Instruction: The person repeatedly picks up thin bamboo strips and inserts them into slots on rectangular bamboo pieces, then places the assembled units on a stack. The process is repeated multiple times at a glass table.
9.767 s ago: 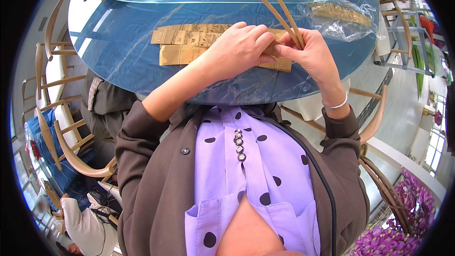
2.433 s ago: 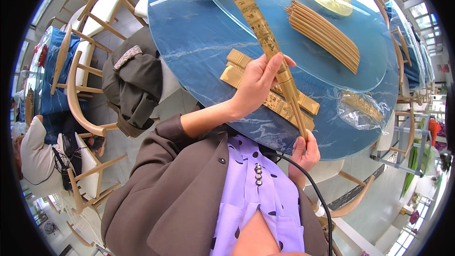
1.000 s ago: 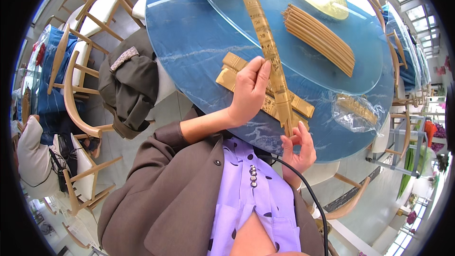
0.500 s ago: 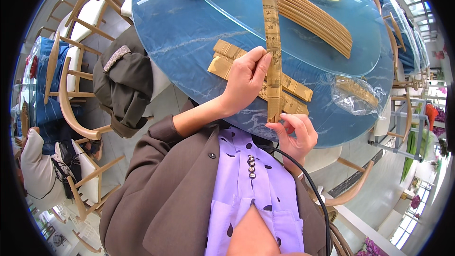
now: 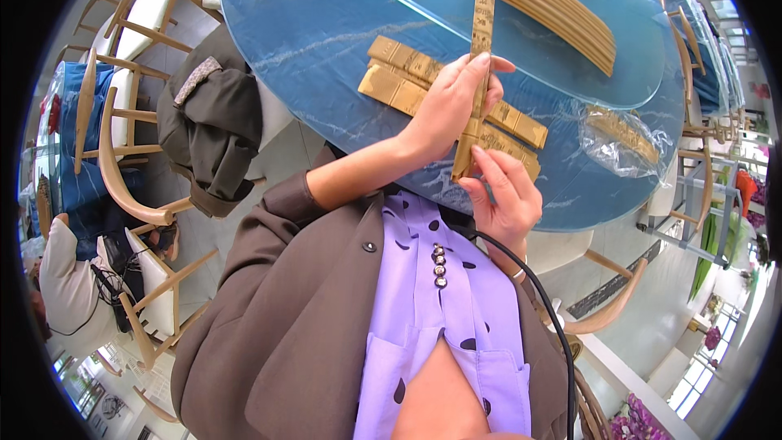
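A long, narrow gold paper sleeve (image 5: pixel 483 12) with dark print stands out over the near part of the table, its top leaning right. My left hand (image 5: pixel 450 106) is closed around its middle, thumb across the front. At the sleeve's lower end my right hand (image 5: pixel 509 195) is closed, thumb and forefinger at its edge. Beneath the hands, flat gold packets (image 5: pixel 397 90) lie crosswise on the table, partly covered by my left hand and the sleeve. Beyond the sleeve, a row of slender brown sticks, like chopsticks (image 5: pixel 558 8), rests on the glass turntable.
The round table (image 5: pixel 301 57) has a blue cloth and a raised glass turntable (image 5: pixel 635 90). Clear plastic wrap (image 5: pixel 607 165) holding a gold packet lies at the right. A dark jacket (image 5: pixel 216 122) hangs on a chair at the left. A black cable (image 5: pixel 544 297) runs beside my right arm.
The sleeve's top has tilted to the right. My left hand has gone from pinching its edge to wrapping round it. My right fingers have moved up with its lower end.
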{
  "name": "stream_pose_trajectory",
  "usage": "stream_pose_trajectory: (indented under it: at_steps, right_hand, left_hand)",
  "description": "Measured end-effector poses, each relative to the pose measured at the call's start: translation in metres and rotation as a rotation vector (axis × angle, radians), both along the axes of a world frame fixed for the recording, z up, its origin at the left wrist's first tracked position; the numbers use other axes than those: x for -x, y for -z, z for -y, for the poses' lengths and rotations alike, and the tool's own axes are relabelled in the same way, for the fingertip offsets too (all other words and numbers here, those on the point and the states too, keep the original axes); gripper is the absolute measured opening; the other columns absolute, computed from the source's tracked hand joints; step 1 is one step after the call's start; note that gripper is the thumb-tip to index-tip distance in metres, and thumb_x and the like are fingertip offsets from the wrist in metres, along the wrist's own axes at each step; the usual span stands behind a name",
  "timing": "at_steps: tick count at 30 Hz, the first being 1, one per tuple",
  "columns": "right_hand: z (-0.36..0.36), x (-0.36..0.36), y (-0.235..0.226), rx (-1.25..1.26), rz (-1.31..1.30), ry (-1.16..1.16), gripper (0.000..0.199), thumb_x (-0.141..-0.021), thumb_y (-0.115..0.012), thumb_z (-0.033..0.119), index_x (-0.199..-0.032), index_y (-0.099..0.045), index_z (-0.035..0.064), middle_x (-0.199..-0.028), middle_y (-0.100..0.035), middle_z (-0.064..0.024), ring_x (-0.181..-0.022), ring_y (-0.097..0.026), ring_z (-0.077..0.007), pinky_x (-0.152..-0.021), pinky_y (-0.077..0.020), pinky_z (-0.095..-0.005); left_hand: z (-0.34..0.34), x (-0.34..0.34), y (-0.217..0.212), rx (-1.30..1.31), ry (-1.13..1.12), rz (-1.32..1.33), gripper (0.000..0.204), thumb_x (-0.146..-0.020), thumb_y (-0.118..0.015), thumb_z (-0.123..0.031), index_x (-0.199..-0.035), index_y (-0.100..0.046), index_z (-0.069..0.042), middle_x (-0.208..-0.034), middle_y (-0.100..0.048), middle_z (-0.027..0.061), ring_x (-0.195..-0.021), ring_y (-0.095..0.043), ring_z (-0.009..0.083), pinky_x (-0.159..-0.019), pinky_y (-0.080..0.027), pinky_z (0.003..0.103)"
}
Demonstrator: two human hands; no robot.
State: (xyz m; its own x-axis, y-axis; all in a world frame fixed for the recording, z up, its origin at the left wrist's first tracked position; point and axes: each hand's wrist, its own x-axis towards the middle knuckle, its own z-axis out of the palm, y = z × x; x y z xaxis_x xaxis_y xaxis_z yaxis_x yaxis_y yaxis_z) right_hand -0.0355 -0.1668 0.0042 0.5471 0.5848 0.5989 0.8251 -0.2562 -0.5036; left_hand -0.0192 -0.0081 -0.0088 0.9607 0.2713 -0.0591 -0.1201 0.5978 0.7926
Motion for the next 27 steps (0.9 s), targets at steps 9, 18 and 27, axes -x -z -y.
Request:
stream_pose_trajectory:
  at_steps: [9,18,27]
  right_hand:
    - [-0.001,-0.001,0.003,0.035,0.047,-0.029,0.041,-0.072,-0.086,0.016,-0.110,-0.075,0.0032,-0.096,-0.069,-0.0087,-0.072,-0.067,-0.0208,-0.061,-0.0540,-0.0316]
    - [-0.005,0.003,-0.006,0.034,0.064,-0.002,0.029,-0.075,-0.084,0.013,-0.100,-0.075,0.0046,-0.101,-0.069,-0.0082,-0.088,-0.067,-0.0267,-0.072,-0.0544,-0.0362]
    - [-0.006,0.011,-0.003,0.060,0.110,0.019,0.026,-0.076,-0.083,0.009,-0.100,-0.074,0.0047,-0.103,-0.070,-0.0080,-0.089,-0.067,-0.0258,-0.075,-0.0527,-0.0366]
  left_hand:
    - [-0.011,-0.002,0.008,-0.043,0.003,0.018,0.031,-0.110,-0.040,-0.030,-0.100,-0.058,-0.006,-0.078,-0.055,0.0018,-0.072,-0.047,0.0094,-0.069,-0.041,0.025]
    - [-0.011,0.005,0.008,-0.096,0.093,0.022,0.030,-0.111,-0.038,-0.030,-0.099,-0.053,-0.006,-0.079,-0.052,0.0017,-0.076,-0.045,0.0110,-0.075,-0.040,0.026]
    - [-0.012,0.008,0.005,-0.105,0.122,0.025,0.031,-0.111,-0.037,-0.030,-0.097,-0.052,-0.007,-0.080,-0.052,0.0011,-0.078,-0.045,0.0106,-0.077,-0.040,0.026]
